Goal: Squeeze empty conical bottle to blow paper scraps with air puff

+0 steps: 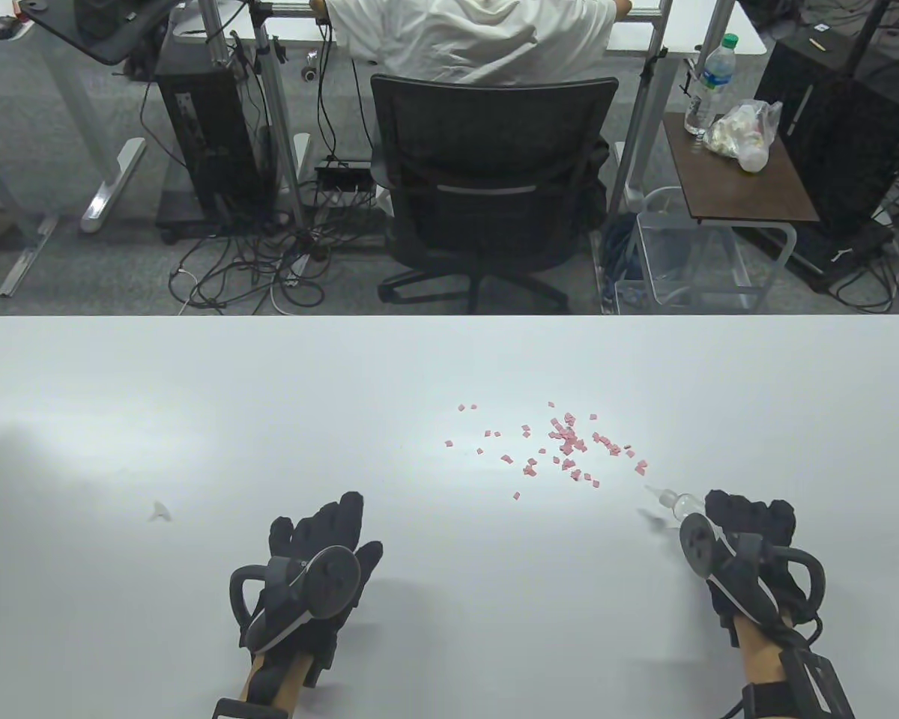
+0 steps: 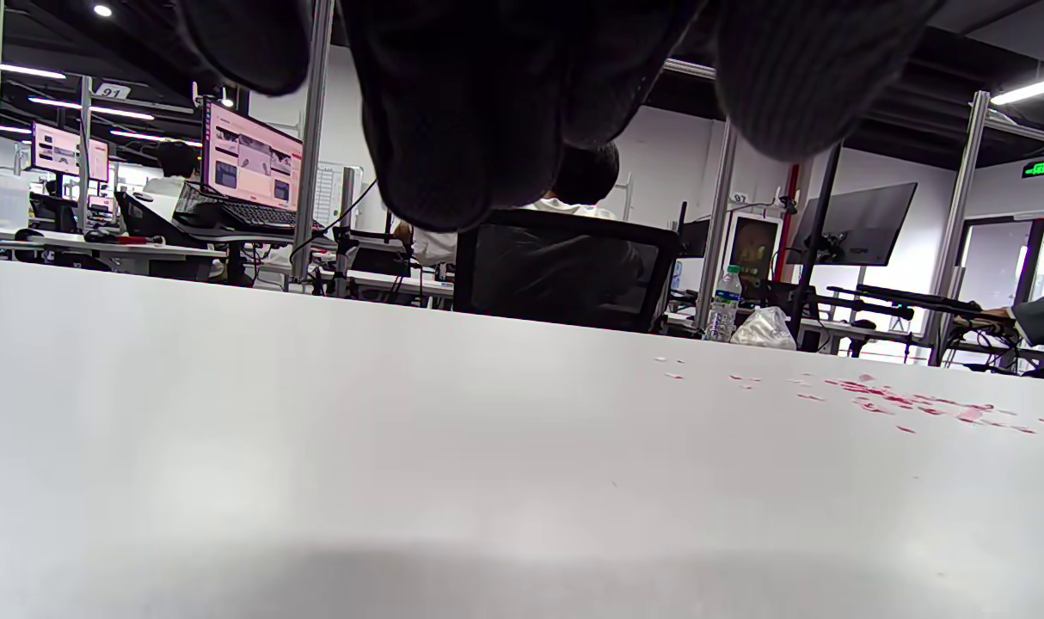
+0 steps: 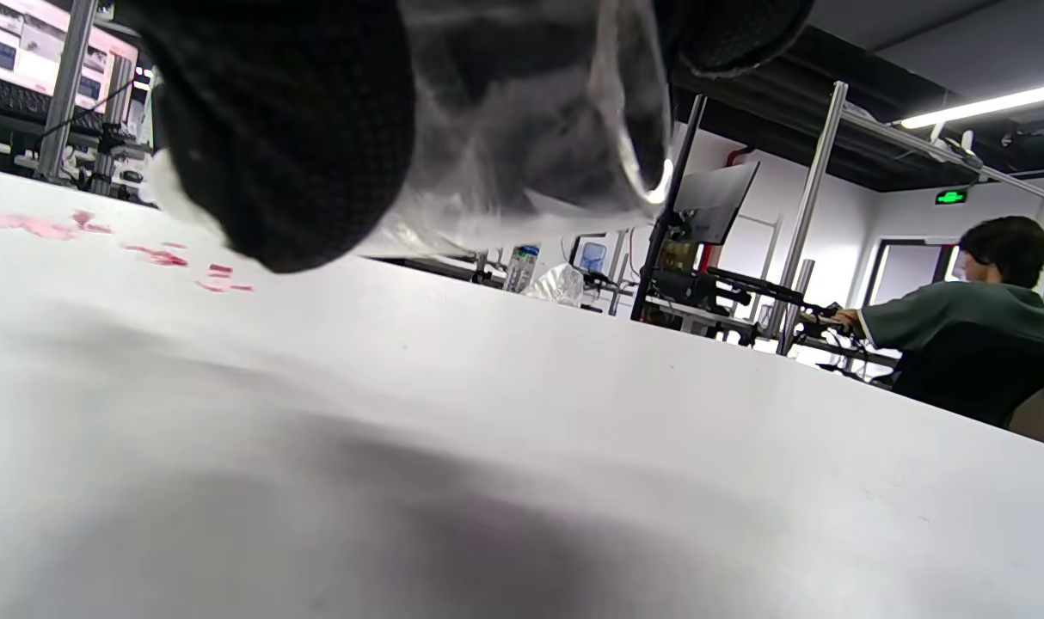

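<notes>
Two gloved hands sit at the near edge of the white table [image 1: 195,389]. On the left, the left hand [image 1: 311,558] lies flat and open on the surface, fingers spread, holding nothing. On the right, the right hand [image 1: 749,535] grips a clear bottle [image 1: 678,502], raised off the table with its narrow tip aimed up and left. Just beyond the tip, pink paper scraps [image 1: 562,442] are scattered across the table's middle.
</notes>
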### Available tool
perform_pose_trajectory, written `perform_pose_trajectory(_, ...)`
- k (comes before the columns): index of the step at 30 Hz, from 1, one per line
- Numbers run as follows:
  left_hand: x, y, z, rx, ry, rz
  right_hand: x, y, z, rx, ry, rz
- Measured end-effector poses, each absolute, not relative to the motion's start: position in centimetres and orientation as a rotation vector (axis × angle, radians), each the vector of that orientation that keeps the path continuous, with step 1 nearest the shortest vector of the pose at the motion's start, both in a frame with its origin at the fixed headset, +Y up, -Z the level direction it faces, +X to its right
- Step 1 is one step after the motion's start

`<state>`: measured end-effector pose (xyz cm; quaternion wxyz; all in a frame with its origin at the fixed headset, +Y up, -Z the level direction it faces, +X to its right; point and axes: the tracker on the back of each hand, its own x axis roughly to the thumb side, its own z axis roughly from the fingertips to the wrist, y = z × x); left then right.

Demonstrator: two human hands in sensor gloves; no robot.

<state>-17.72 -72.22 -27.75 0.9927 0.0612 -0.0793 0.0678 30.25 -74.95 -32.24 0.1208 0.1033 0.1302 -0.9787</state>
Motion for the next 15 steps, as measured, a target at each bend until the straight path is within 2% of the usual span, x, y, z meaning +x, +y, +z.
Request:
perform_pose_trajectory(7,-17.7,-72.2,-27.7,0.117,-0.158,0.134,31.1,-75.5,-32.0,0.317,0.37,-2.929)
perform_pose_trajectory(10,-17.6,-72.3,-27.8,0.118,-0.159,0.134,30.6,-75.0,-32.1,0.286,0.435,-2.876)
perform_pose_trajectory(15,-17.6,-72.2,-27.7,0.118,-0.164,0.129,29.6,-75.2,-32.3,0.237,0.392,-2.851)
